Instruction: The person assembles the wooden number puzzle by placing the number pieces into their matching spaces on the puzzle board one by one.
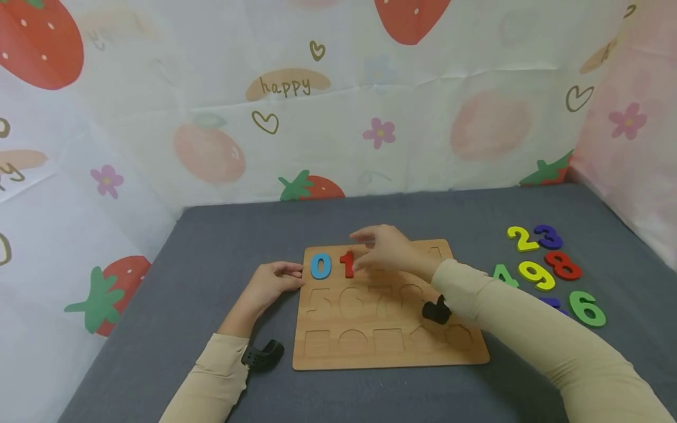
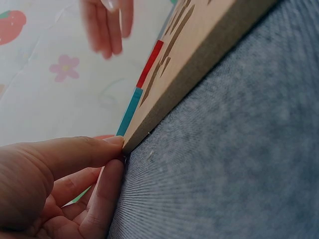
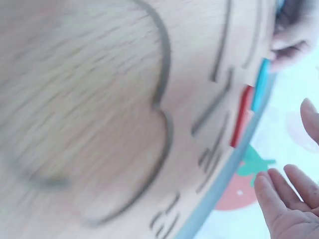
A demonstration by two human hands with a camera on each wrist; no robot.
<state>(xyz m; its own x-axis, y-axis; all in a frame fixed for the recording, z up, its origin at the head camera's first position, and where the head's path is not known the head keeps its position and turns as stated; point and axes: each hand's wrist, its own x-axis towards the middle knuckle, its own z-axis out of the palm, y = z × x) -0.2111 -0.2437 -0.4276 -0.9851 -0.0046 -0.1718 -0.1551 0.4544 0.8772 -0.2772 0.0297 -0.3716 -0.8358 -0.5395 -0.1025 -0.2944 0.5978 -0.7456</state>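
Pinched left edge of wooden numeral board [image 1: 349, 361] on tabletop [image 1: 238, 235] with left hand [image 1: 268, 288]; hovered right hand [image 1: 388, 251], empty with parted fingers [image 3: 271, 195], near red 1 [image 1: 348, 265], beside blue 0 [image 1: 314, 267]. Judged both numerals light, stiff, best gripped by raised sides.

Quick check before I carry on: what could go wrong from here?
The right sleeve passes across the view of the green 4, so drawing that arm back might knock it.

The red 1 and blue 0 stand proud of the wooden board; the right hand, close to the 1, could nudge it.

The left hand steadies only the board's left edge, so a push near the far side might swivel it.
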